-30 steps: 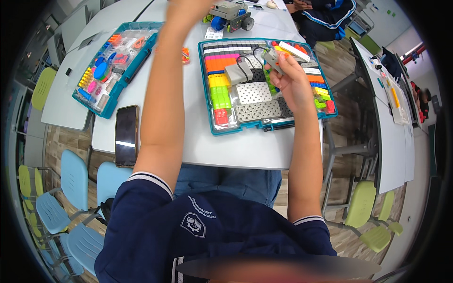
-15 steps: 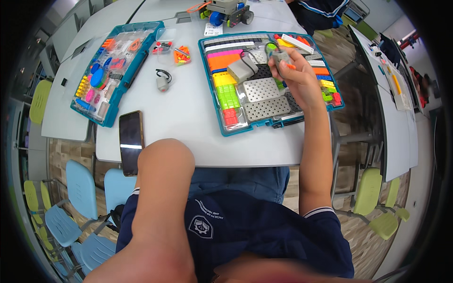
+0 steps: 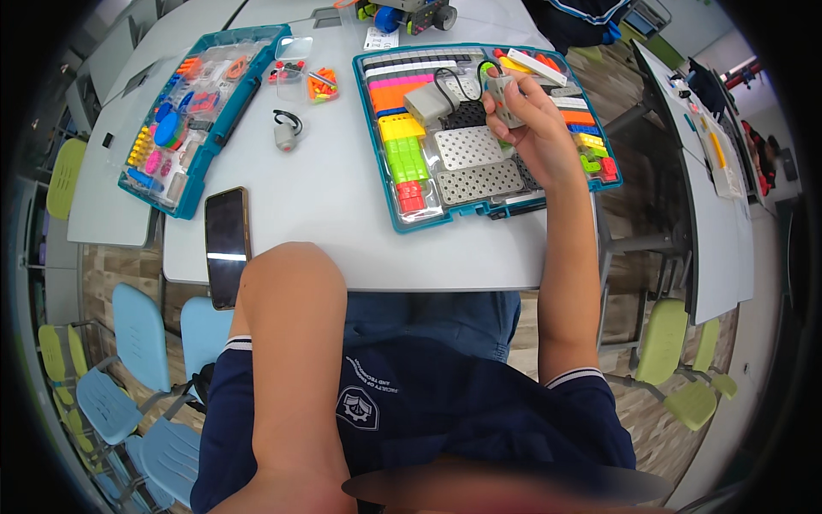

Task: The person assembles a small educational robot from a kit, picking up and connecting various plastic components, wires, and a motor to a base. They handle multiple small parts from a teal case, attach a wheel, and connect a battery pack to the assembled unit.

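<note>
My right hand [image 3: 531,120] is raised above the right-hand parts case, its fingers closed round a small grey plastic block [image 3: 503,96] with a black cable. The cable loops toward a larger grey box [image 3: 428,104], which lies on the parts in the case. Beneath them, the teal-rimmed case [image 3: 467,210] holds grey perforated plates [image 3: 479,182] and coloured bricks [image 3: 405,160]. My left arm [image 3: 295,325] is bent, its elbow at the table's front edge; the left hand is outside the picture. A dark phone [image 3: 226,248] lies beside that elbow.
A second teal case [image 3: 190,184] of coloured parts lies at the left. Between the cases are a grey piece with a black cable [image 3: 286,135] and small clear boxes of red and orange pieces [image 3: 322,86]. A wheeled model [image 3: 415,15] stands at the back. Blue chairs [image 3: 141,338] are at lower left.
The view has shifted slightly, so the table sits higher and further left. The grey block has turned in my right hand, which stays above the case. My left arm stays bent.
</note>
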`<state>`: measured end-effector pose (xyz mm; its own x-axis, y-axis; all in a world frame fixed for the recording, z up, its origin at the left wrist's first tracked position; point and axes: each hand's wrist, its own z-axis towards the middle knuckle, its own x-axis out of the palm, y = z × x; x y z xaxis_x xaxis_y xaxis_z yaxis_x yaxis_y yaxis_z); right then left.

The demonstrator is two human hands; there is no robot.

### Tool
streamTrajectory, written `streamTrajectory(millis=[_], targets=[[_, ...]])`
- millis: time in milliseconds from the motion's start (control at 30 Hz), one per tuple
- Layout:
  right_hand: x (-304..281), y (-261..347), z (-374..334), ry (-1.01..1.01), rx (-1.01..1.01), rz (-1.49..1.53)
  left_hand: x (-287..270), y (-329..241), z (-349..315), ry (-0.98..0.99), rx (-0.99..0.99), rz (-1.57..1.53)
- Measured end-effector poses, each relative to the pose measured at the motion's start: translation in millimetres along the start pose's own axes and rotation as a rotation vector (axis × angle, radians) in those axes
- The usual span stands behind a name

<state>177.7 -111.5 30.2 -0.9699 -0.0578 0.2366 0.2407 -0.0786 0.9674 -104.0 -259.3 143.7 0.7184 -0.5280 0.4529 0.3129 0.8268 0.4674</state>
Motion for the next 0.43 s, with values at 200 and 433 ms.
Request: streamTrajectory(millis=[200, 433], targets=[[2.7, 1.0, 0.9, -0.015, 0.022, -0.007, 1.4, 5.9, -0.6, -0.003, -0.046, -0.033], [6.0, 0.3, -0.9, -0.019, 0.05, -0.029, -26.2, 29.8, 12.9, 0.181, 0.165, 0.168]])
